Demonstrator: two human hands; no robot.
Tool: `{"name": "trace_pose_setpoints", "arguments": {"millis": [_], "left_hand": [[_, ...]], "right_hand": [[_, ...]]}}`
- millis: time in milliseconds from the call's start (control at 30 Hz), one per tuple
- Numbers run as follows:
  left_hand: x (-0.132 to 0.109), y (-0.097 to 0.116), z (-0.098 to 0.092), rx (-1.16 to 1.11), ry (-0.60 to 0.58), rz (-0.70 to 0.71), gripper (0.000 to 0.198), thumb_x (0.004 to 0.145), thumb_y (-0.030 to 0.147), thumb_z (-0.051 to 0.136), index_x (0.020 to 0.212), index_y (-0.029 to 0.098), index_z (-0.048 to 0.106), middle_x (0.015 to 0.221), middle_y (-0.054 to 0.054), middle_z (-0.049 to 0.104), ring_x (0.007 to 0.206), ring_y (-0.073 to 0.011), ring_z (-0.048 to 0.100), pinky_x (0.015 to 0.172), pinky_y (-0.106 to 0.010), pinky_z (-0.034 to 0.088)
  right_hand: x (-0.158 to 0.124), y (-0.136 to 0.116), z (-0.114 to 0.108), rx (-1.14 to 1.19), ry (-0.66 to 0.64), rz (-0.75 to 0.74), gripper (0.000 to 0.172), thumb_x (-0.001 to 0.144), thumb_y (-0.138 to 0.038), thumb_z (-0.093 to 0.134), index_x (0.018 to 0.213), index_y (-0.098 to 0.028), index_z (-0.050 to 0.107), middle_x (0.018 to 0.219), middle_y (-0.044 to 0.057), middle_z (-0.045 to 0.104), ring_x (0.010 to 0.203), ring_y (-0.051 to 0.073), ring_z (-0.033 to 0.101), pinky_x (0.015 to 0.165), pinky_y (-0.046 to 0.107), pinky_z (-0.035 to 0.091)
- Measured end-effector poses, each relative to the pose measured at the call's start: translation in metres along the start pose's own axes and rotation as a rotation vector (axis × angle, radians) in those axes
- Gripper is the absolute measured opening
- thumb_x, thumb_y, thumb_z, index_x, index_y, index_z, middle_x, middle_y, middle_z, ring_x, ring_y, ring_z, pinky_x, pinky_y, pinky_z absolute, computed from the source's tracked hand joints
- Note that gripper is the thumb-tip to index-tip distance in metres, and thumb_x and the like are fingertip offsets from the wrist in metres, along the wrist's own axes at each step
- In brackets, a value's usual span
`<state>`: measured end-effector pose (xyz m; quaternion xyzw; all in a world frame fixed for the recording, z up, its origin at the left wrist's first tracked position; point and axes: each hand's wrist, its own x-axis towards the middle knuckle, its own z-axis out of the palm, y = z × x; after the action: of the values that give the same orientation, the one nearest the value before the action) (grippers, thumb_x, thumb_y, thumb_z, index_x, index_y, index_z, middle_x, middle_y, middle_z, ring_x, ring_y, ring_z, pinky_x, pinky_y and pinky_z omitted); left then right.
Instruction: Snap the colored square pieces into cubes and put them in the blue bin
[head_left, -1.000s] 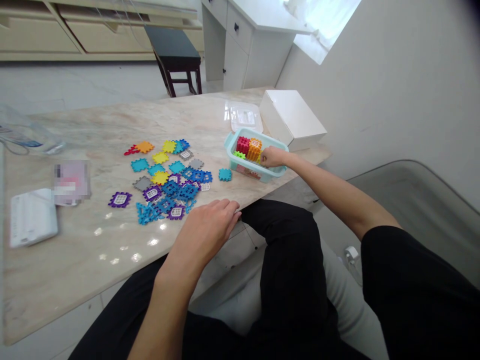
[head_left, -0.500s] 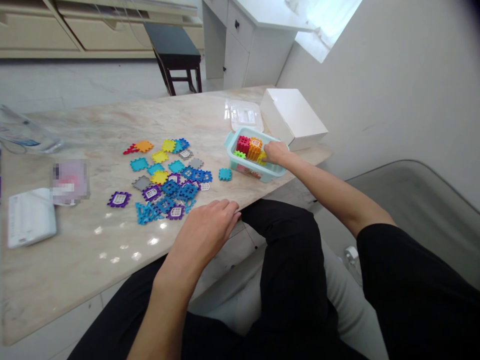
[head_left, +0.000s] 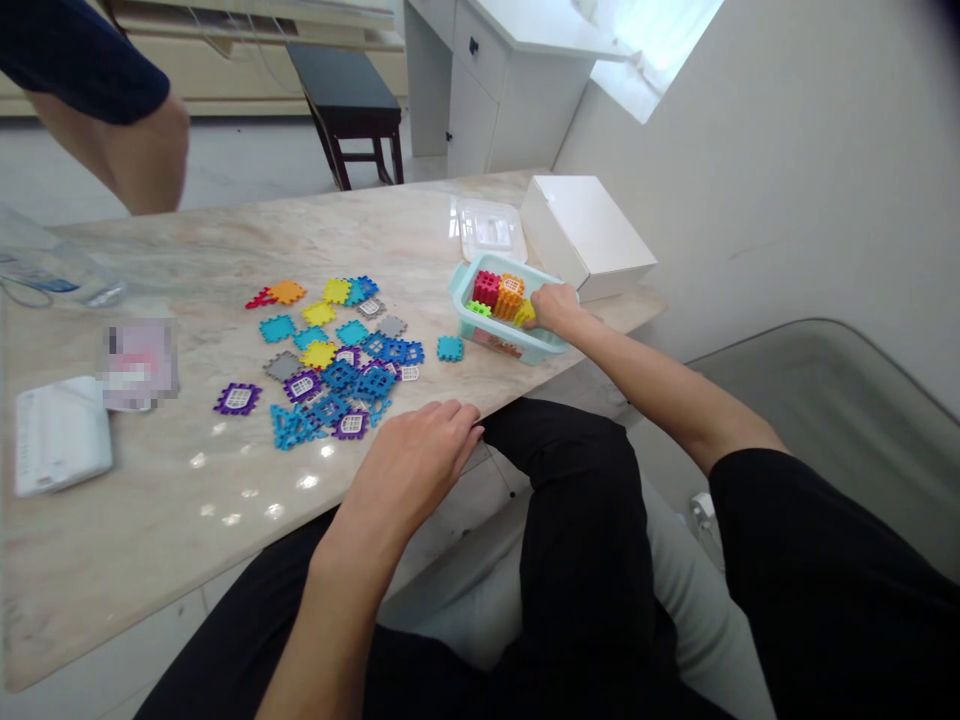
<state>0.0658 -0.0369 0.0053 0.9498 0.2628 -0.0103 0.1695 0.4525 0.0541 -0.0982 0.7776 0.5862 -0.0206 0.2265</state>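
My right hand [head_left: 555, 307] reaches into a pale aqua plastic tub [head_left: 465, 270], its fingers closed on yellow interlocking tiles [head_left: 524, 313]. Beside them in the tub stand rows of red tiles [head_left: 487, 287] and orange tiles [head_left: 511, 293], with light green tiles [head_left: 478, 308] at the near left. My left hand [head_left: 424, 445] rests at the table's front edge, fingers extended and holding nothing visible. A loose heap of blue tiles [head_left: 341, 376] and purple window tiles [head_left: 302, 386] lies left of it. One teal tile [head_left: 450, 348] sits alone by the tub.
Behind the tub are a clear lid [head_left: 491, 230] and a white box [head_left: 585, 230]. At the left lie a white packet [head_left: 64, 435], a blurred pinkish item [head_left: 139, 362] and a clear plastic bag [head_left: 60, 265]. A person's leg [head_left: 146, 150] shows beyond the table, near a dark stool [head_left: 345, 90].
A person's leg has come into view at the upper left. My right hand has shifted very slightly within the tub; my left hand stays nearly still.
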Motion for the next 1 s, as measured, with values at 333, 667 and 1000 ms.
{"name": "trace_pose_setpoints", "arguments": {"millis": [333,667,1000], "left_hand": [[-0.002,-0.001,0.003,-0.003,-0.021,-0.037,0.022,0.118,0.03,0.058,0.122,0.022,0.078,0.121,-0.01,0.085,0.112,-0.0308,0.082,0.083,-0.038,0.059],[0.0,-0.001,0.0,0.007,-0.072,-0.05,0.025,0.119,0.032,0.055,0.126,0.021,0.077,0.123,-0.011,0.084,0.116,-0.0319,0.081,0.086,-0.04,0.061],[0.004,0.003,-0.002,0.051,0.032,-0.082,0.028,0.119,0.035,0.055,0.128,0.023,0.079,0.132,-0.011,0.085,0.119,-0.0316,0.082,0.089,-0.036,0.061]], "right_hand": [[-0.021,-0.017,-0.018,-0.035,-0.077,0.028,0.046,0.096,-0.043,0.084,0.127,-0.009,0.082,0.121,0.027,0.083,0.115,0.038,0.078,0.098,0.042,0.056],[-0.014,-0.023,-0.014,0.02,-0.023,0.004,0.042,0.099,-0.038,0.082,0.126,-0.006,0.082,0.126,0.03,0.082,0.12,0.04,0.078,0.098,0.04,0.055],[-0.106,0.002,-0.054,0.2,0.253,0.103,0.044,0.117,-0.043,0.058,0.124,-0.009,0.083,0.125,0.028,0.083,0.119,0.034,0.08,0.099,0.037,0.056]]}}
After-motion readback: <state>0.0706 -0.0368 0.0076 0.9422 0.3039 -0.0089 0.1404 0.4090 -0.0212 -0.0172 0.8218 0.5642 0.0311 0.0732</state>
